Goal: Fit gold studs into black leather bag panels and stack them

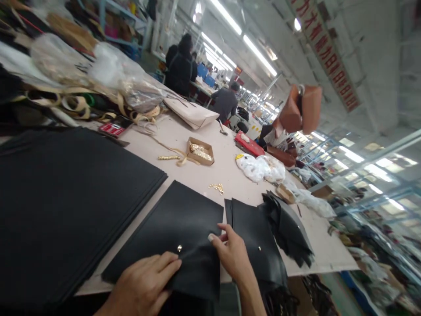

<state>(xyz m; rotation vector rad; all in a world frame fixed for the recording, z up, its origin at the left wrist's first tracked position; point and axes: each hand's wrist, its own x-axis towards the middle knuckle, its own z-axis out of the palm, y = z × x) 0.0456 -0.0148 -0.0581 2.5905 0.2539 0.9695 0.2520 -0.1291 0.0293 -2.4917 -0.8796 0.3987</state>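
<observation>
A black leather sheet [164, 219] with a small shiny metal stud [179, 248] lies before me at the table's front edge. My left hand [148, 281] rests on its lower part, just below the stud, fingers pressed together. At the sheet's right edge is my right hand [230, 248], thumb and forefinger curved toward each other over the leather; whether they pinch it is too small to tell. Close by on the right lies another black piece [256, 237] with a similar stud. A large stack of black sheets [72, 197] is on the left.
Small gold parts [217, 188] lie loose behind the sheet, near a cardboard box [200, 151] of gold pieces. Crumpled black pieces [289, 228] are at right. Farther back are white plastic bags [259, 167], a red case [249, 144] and a pale leather piece [190, 112]. People stand in the distance.
</observation>
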